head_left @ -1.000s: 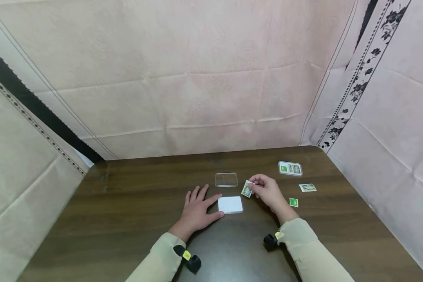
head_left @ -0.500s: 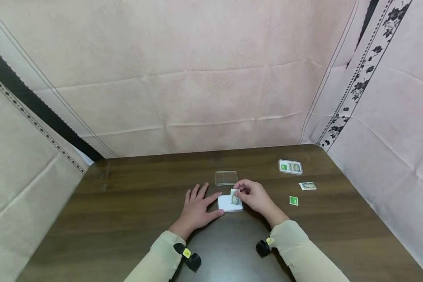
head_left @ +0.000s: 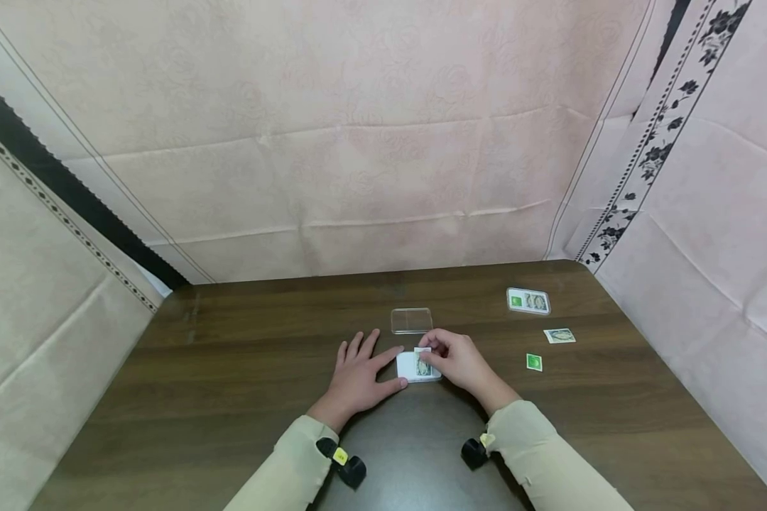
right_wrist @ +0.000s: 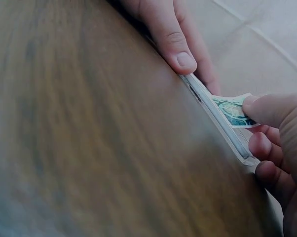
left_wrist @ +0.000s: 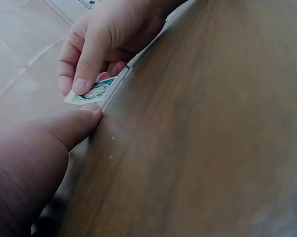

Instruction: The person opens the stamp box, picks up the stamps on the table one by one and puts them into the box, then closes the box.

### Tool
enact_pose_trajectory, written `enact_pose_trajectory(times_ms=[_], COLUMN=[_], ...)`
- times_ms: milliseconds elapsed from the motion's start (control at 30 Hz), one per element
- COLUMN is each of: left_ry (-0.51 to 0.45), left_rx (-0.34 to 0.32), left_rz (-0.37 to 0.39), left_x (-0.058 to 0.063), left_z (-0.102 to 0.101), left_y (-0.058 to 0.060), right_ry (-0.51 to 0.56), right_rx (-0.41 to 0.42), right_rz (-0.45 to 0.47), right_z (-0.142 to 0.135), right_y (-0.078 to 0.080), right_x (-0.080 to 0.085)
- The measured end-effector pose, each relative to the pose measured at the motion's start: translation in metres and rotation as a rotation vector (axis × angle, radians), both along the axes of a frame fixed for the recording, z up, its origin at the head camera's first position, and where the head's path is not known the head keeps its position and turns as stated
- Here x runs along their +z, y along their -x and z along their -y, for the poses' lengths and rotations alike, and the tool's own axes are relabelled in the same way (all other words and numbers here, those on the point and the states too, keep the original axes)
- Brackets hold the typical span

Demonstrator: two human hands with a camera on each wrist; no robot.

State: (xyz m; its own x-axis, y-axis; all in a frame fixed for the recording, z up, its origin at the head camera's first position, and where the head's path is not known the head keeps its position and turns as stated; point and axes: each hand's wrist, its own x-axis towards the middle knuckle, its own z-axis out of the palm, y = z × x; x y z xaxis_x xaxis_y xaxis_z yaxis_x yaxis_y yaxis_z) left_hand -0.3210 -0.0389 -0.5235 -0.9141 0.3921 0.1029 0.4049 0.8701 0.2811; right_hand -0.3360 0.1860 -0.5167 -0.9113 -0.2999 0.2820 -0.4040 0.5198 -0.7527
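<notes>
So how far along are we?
Looks done, or perhaps a sample: the case holding three stamps. In hand: the right hand pinches a stamp over the white card, which the left hand touches. Probably left: loose patterned stamp, green stamp, detached clear cover.

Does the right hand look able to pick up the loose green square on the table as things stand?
Probably not yet: the right hand pinches a printed slip. The way otherwise looks free, with nothing visible lying between that hand and the green square.
</notes>
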Motion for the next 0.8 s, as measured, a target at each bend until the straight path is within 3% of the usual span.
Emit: enact_pose_trajectory(times_ms=[800], left_ry=[-0.012], left_rx=[-0.006], left_rz=[-0.002], left_x=[0.0003], left_z=[-0.0002], left_y=[0.0017], right_ry=[-0.059], right_rx=[0.025], right_rz=[-0.032], right_z=[0.0009], right_y=[0.0017], right_x=[-0.0028])
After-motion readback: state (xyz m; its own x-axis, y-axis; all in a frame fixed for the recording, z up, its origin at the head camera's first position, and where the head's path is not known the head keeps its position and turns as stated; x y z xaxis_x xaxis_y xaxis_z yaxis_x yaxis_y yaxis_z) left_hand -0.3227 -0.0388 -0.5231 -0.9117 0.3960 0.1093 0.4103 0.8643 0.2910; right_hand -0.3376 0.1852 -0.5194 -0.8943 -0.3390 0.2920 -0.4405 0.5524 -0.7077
